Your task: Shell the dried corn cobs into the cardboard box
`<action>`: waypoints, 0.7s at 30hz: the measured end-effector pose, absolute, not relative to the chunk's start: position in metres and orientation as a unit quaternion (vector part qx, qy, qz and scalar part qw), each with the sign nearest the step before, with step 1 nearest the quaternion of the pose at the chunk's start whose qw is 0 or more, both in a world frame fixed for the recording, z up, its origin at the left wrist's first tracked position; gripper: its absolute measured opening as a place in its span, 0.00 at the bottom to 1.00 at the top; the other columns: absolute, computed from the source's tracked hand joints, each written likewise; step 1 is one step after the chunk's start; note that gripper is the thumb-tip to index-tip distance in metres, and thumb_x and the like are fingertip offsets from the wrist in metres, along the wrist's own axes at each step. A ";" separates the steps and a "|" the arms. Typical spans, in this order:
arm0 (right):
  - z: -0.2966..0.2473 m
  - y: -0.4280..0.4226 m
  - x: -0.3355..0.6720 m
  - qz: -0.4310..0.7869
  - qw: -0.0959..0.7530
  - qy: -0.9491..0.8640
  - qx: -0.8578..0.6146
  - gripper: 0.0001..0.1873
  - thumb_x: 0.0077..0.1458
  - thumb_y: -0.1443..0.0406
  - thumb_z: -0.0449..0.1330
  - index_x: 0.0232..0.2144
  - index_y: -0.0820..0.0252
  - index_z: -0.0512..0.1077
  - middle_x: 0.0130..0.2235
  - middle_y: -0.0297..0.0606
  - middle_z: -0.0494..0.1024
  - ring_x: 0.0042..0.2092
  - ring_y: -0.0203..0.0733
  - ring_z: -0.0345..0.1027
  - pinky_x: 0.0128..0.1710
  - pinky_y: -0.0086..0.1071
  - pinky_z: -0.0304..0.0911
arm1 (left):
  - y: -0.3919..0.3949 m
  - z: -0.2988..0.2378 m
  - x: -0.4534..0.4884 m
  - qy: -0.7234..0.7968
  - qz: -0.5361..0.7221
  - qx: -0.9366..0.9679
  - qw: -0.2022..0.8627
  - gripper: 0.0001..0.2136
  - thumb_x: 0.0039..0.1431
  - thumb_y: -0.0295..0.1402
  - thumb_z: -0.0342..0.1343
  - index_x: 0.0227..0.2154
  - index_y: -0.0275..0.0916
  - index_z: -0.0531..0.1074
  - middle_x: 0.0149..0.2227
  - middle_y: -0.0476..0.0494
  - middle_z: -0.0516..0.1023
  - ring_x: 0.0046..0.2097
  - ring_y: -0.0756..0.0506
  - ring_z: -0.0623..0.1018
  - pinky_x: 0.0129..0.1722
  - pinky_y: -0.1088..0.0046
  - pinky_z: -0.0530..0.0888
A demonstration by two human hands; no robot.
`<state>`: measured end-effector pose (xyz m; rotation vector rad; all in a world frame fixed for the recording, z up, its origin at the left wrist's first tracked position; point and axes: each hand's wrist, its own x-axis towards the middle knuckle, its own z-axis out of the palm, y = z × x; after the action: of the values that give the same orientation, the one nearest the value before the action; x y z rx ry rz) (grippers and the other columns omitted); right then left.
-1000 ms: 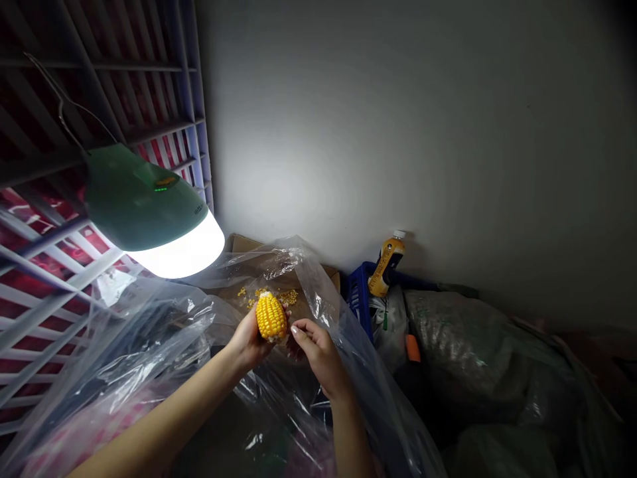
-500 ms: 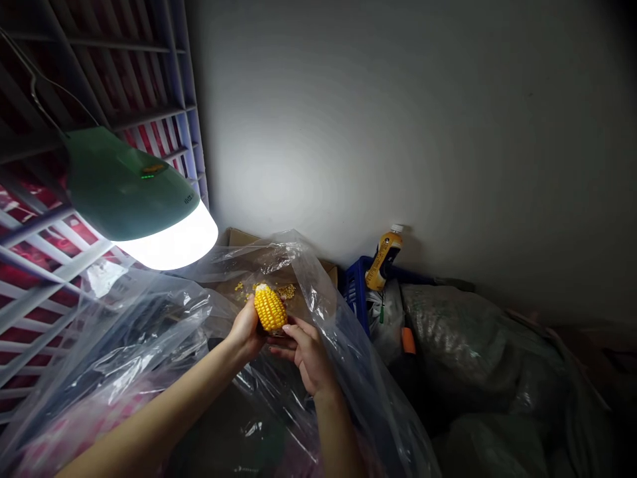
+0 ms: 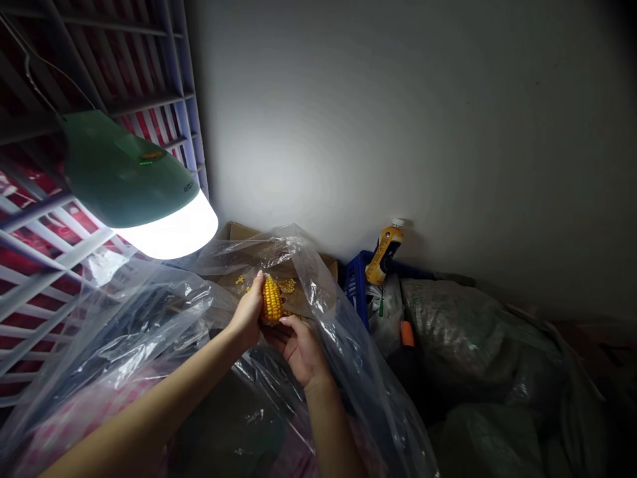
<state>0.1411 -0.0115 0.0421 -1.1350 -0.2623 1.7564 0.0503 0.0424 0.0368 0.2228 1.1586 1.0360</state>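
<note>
A yellow corn cob [image 3: 272, 300] is held up over the plastic-lined cardboard box [image 3: 243, 232]. My left hand [image 3: 249, 312] is closed round its left side, thumb near the upper end. At the cob's lower end my right hand [image 3: 301, 348] grips it with the thumb on the kernels and the fingers curled underneath. Loose corn kernels [image 3: 287, 286] lie in the box behind the cob. Clear plastic sheeting [image 3: 328, 318] drapes over the box and around both forearms.
A lit green lamp [image 3: 134, 179] hangs at the left before a slatted plastic crate [image 3: 186, 99]. On the right stand a blue basket [image 3: 354, 285] with a drink bottle [image 3: 385, 252] and a bulging sack [image 3: 462, 332]. A pale wall [image 3: 378, 119] closes off the back.
The corn cob has been turned in my hands, its pale end now mostly covered. My left hand has moved up along it. The whole view has shifted slightly.
</note>
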 end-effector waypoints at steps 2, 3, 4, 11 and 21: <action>0.040 -0.011 0.139 0.725 0.493 -0.079 -0.474 0.06 0.36 0.70 0.55 0.21 0.64 0.71 0.24 0.36 0.75 0.29 0.38 0.69 0.33 0.32 0.67 | 0.041 0.037 0.052 0.527 0.471 0.117 0.697 0.19 0.51 0.47 0.52 0.31 0.33 0.70 0.24 0.41 0.75 0.24 0.46 0.75 0.23 0.73 0.72; 0.038 -0.010 0.138 0.724 0.494 -0.067 -0.477 0.06 0.35 0.71 0.54 0.21 0.64 0.71 0.24 0.36 0.75 0.29 0.38 0.69 0.33 0.32 0.67 | 0.040 0.036 0.052 0.530 0.474 0.127 0.692 0.19 0.50 0.47 0.53 0.31 0.33 0.70 0.23 0.41 0.74 0.24 0.46 0.75 0.22 0.73 0.72; 0.035 -0.010 0.137 0.723 0.496 -0.056 -0.478 0.07 0.35 0.72 0.54 0.20 0.64 0.71 0.24 0.36 0.75 0.29 0.38 0.69 0.34 0.33 0.67 | 0.039 0.036 0.053 0.531 0.476 0.135 0.688 0.19 0.49 0.47 0.53 0.30 0.33 0.70 0.23 0.42 0.74 0.24 0.46 0.75 0.22 0.73 0.71; 0.024 -0.008 0.125 0.700 0.539 -0.001 -0.468 0.10 0.32 0.77 0.50 0.17 0.63 0.68 0.23 0.34 0.73 0.30 0.34 0.67 0.39 0.30 0.67 | 0.046 0.028 0.052 0.518 0.484 0.074 0.701 0.17 0.55 0.45 0.48 0.29 0.33 0.68 0.23 0.41 0.73 0.23 0.46 0.74 0.22 0.72 0.72; 0.044 -0.007 0.138 0.558 0.540 -0.229 -0.588 0.17 0.42 0.67 0.54 0.38 0.56 0.73 0.47 0.34 0.73 0.51 0.40 0.62 0.46 0.29 0.60 | 0.054 0.040 0.037 0.473 0.470 -0.028 0.745 0.16 0.61 0.40 0.39 0.28 0.35 0.65 0.22 0.45 0.71 0.22 0.49 0.73 0.21 0.73 0.71</action>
<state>0.1379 -0.0067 0.0437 -1.3973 -0.5435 1.3262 0.0369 0.0544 0.0400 -0.0607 1.0358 1.0291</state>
